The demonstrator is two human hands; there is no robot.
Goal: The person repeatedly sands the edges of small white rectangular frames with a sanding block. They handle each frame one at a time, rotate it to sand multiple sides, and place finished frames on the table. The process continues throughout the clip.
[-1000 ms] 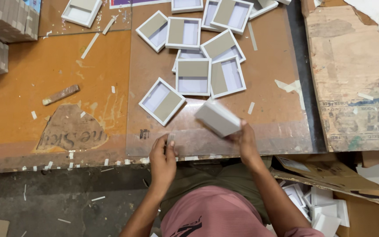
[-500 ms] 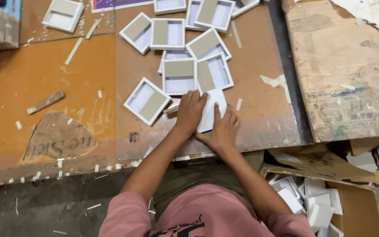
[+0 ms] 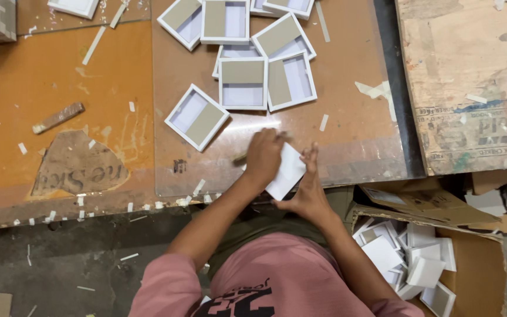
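A small white box (image 3: pixel 287 170) lies tilted on the glossy brown tabletop (image 3: pixel 353 147) near its front edge. My left hand (image 3: pixel 263 155) is closed and presses on the box's left side, and a short tan stick (image 3: pixel 240 157) pokes out from under the fist. My right hand (image 3: pixel 306 188) grips the box from the near right side, with fingers spread along its edge and thumb underneath. Just beyond the hands lies an open white tray with a tan insert (image 3: pixel 196 117).
Several more open white trays with tan inserts (image 3: pixel 243 82) cluster at the back of the table. A cardboard carton (image 3: pixel 482 258) at lower right holds several white boxes. A worn plywood board (image 3: pixel 470 76) lies at right, and a small wooden block (image 3: pixel 58 117) at left.
The box came down from the air onto the table near the front edge. My left hand rose from the table edge onto the box, and my right hand shifted to its near side.
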